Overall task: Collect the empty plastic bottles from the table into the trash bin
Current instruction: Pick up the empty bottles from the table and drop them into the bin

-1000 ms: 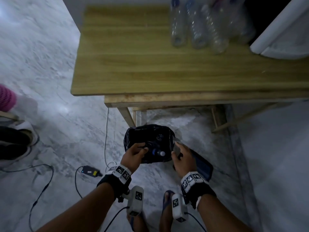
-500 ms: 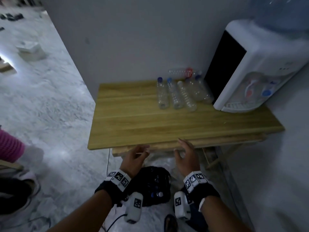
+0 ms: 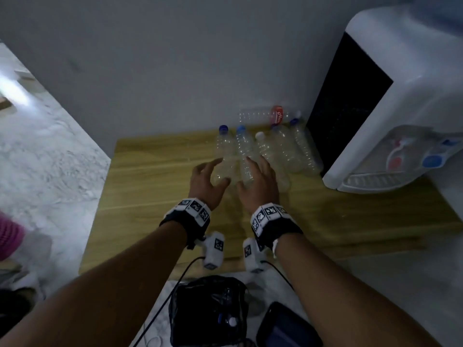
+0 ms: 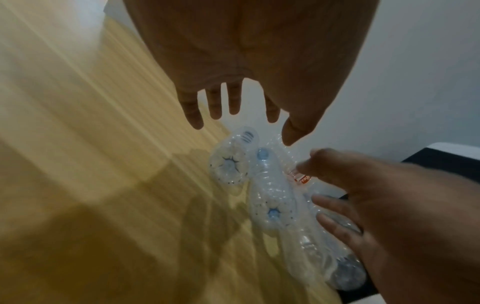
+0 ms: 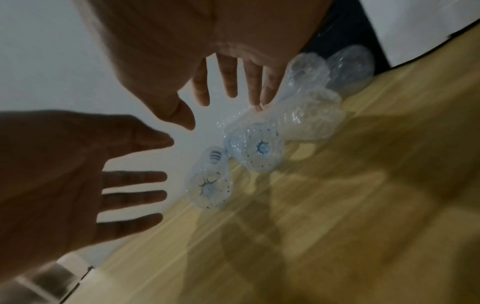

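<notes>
Both of your hands are spread wide and holding nothing: your left hand is reaching over the leftmost bottle, your right hand over the second bottle, fingers splayed just above them. Whether any fingertip is already touching plastic, I cannot tell.

The bottles are lying side by side on the wooden table at your twelve o'clock, caps pointing at the wall, with more of the row running toward one o'clock beside the water dispenser.

Judging by the thin ribbed walls, they are probably light, springy and rather slippery, so you are likely better off wrapping the ribbed middle than pinching the cap.

The trash bin, lined with a black bag, is sitting on the floor at six o'clock; at least one capped bottle is showing inside it.
</notes>
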`<state>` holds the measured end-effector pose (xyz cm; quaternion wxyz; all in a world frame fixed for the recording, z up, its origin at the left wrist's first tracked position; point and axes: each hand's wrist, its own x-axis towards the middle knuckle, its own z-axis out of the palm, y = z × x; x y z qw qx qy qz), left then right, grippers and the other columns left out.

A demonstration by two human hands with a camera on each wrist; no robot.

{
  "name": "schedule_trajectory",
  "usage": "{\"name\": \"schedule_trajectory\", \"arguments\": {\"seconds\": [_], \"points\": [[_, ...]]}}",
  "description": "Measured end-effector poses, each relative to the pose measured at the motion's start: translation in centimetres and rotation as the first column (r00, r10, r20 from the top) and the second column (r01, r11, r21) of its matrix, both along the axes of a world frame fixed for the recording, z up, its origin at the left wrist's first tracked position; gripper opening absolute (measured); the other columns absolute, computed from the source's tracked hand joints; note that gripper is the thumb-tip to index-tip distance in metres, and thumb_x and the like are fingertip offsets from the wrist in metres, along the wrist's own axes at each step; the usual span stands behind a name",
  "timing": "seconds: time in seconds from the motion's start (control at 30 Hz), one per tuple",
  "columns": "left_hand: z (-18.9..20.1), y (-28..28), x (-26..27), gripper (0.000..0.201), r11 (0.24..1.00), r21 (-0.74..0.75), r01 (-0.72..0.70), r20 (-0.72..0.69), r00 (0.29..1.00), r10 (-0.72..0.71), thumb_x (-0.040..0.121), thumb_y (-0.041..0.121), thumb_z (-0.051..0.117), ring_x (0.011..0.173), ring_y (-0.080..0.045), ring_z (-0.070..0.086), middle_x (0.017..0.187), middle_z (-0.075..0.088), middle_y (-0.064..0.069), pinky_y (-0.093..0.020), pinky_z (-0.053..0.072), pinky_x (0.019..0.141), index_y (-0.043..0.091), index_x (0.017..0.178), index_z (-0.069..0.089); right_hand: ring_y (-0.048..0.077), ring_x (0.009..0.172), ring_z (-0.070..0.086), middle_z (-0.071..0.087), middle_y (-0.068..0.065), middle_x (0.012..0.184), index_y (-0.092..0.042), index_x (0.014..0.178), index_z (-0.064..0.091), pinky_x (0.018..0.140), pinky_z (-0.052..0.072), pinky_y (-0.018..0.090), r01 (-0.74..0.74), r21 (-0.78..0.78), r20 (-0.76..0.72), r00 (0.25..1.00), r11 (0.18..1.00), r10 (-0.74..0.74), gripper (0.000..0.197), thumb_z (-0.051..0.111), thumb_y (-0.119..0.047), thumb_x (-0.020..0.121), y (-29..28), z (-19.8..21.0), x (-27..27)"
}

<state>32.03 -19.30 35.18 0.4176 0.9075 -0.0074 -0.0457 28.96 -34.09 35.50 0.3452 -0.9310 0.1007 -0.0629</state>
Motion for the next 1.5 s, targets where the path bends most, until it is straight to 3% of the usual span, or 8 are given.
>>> {"name": "schedule_trajectory", "arguments": {"seconds": [0.2, 0.57, 0.73, 0.93, 1.17, 1.33, 1.43, 1.5], "points": [[-2.7, -2.4, 5.1, 0.069, 0.999, 0.050, 0.011, -0.075, 0.997, -0.008, 0.088, 0.028, 0.069, 0.142, -0.039, 0.041, 0.159, 0.026, -0.018, -0.042, 0.044, 0.113, 0.039, 0.150, 0.042, 0.032, 0.146, 0.022, 0.014, 0.004, 0.164, -0.031, 0.145, 0.039, 0.113, 0.034, 0.048, -0.066, -0.012, -0.048, 0.997, 0.998, 0.066, 0.068, 0.064, -0.022, 0.082, -0.1, -3.5, 4.5], [-2.2, -1.2, 2.6, 0.065, 0.996, -0.083, -0.016, -0.007, 1.000, 0.016, 0.083, 0.026, 0.075, 0.121, -0.030, 0.060, 0.135, 0.055, -0.015, -0.029, 0.047, 0.098, 0.038, 0.143, 0.053, 0.021, 0.145, 0.032, 0.027, -0.001, 0.160, -0.035, 0.139, 0.049, 0.111, 0.038, 0.035, -0.006, 0.174, 0.048, 0.999, 0.985, -0.003, 0.061, 0.066, -0.030, 0.080, -0.4, -4.4, 2.7], [-1.3, 1.1, -3.2, 0.063, 0.961, -0.273, 0.031, -0.028, 0.999, -0.040, 0.081, 0.038, 0.071, 0.120, -0.023, 0.063, 0.136, 0.051, -0.006, -0.045, 0.062, 0.088, 0.048, 0.140, 0.052, 0.012, 0.141, 0.037, 0.034, -0.002, 0.155, -0.032, 0.138, 0.051, 0.099, 0.033, 0.015, 0.018, 0.232, 0.121, 0.991, 0.973, -0.048, 0.060, 0.064, -0.023, 0.080, 0.1, -2.4, -3.3], [-0.2, 5.6, -12.6, 0.060, 0.900, -0.430, 0.073, -0.006, 0.997, -0.083, 0.089, 0.020, 0.070, 0.125, -0.019, 0.062, 0.142, 0.053, -0.001, -0.033, 0.064, 0.072, 0.045, 0.141, 0.054, 0.003, 0.141, 0.034, 0.037, -0.005, 0.153, -0.033, 0.137, 0.052, 0.095, 0.025, -0.005, -0.005, 0.278, 0.198, 0.979, 0.961, -0.052, 0.058, 0.065, -0.018, 0.082, 2.3, -0.2, -13.6], [0.7, 12.7, -26.5, 0.059, 0.879, -0.459, 0.128, -0.053, 0.984, -0.171, 0.091, 0.011, 0.069, 0.135, -0.002, 0.054, 0.147, 0.057, 0.013, -0.031, 0.048, 0.108, 0.034, 0.143, 0.054, 0.007, 0.142, 0.036, 0.040, -0.001, 0.152, -0.024, 0.136, 0.056, 0.108, 0.030, 0.008, -0.041, 0.281, 0.223, 0.975, 0.959, -0.023, 0.056, 0.068, -0.012, 0.082, 6.5, 0.6, -28.4], [-3.5, 19.9, -37.7, 0.057, 0.884, -0.467, 0.030, -0.255, 0.952, -0.167, 0.091, 0.018, 0.070, 0.133, -0.019, 0.058, 0.145, 0.060, 0.007, -0.052, 0.052, 0.105, 0.034, 0.143, 0.055, 0.004, 0.142, 0.035, 0.038, -0.003, 0.154, -0.025, 0.135, 0.056, 0.108, 0.030, 0.008, -0.084, 0.376, 0.042, 0.996, 0.923, 0.073, 0.050, 0.065, -0.021, 0.086, 11.8, -2.2, -39.0], [-8.5, 20.7, -40.9, 0.053, 0.881, -0.471, -0.035, -0.388, 0.905, -0.172, 0.093, 0.021, 0.069, 0.135, -0.019, 0.056, 0.145, 0.060, 0.008, -0.049, 0.053, 0.104, 0.037, 0.142, 0.055, -0.003, 0.139, 0.036, 0.039, -0.008, 0.153, -0.031, 0.134, 0.056, 0.105, 0.033, 0.006, -0.054, 0.413, -0.093, 0.991, 0.909, 0.101, 0.050, 0.066, -0.025, 0.086, 12.4, -7.3, -41.5], [-9.5, 20.8, -41.6, 0.050, 0.894, -0.436, -0.102, -0.474, 0.870, -0.133, 0.093, 0.026, 0.068, 0.133, -0.009, 0.057, 0.143, 0.062, 0.012, -0.042, 0.055, 0.103, 0.042, 0.139, 0.057, -0.003, 0.138, 0.037, 0.041, -0.012, 0.150, -0.035, 0.135, 0.054, 0.109, 0.038, 0.019, -0.004, 0.440, -0.185, 0.978, 0.898, 0.095, 0.050, 0.067, -0.026, 0.087, 12.8, -9.2, -42.3]]}}
